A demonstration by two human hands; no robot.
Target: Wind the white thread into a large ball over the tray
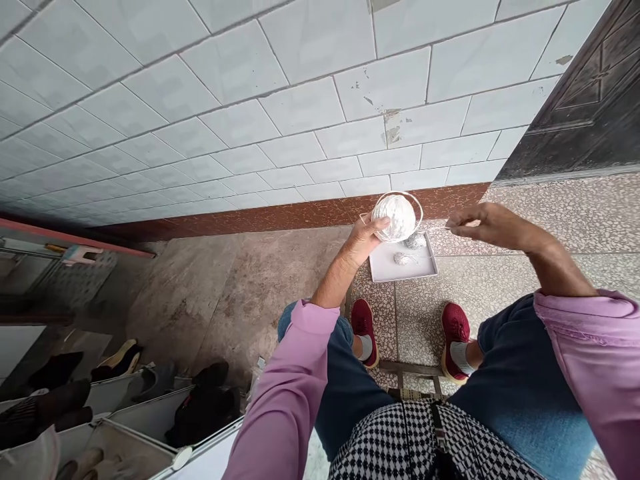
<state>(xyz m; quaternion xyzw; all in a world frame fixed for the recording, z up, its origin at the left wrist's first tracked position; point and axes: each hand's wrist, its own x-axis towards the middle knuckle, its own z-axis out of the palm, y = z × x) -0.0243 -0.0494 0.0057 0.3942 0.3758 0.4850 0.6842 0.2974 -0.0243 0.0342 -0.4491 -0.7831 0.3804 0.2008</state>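
Observation:
My left hand [367, 238] is closed around a white ball [399, 215] that looks wound with string or strips, its thumb lying across the front. A thin white hoop or loop [419, 203] circles the ball's upper edge. Off to the right, my right hand [480, 223] is apart from the ball, thumb and fingers pinched together; whatever they hold is too small to make out. Below the ball, a shallow pale tray [380, 270] lies on the floor. Two small silvery-white wound pieces [401, 259] sit in it, one partly hidden by the ball.
A tiled wall [300, 140] rises ahead, with a dark panelled door [595, 107] at right. My red shoes [364, 330] stand either side below the tray. At lower left is an open shoe rack [150, 413] holding dark footwear.

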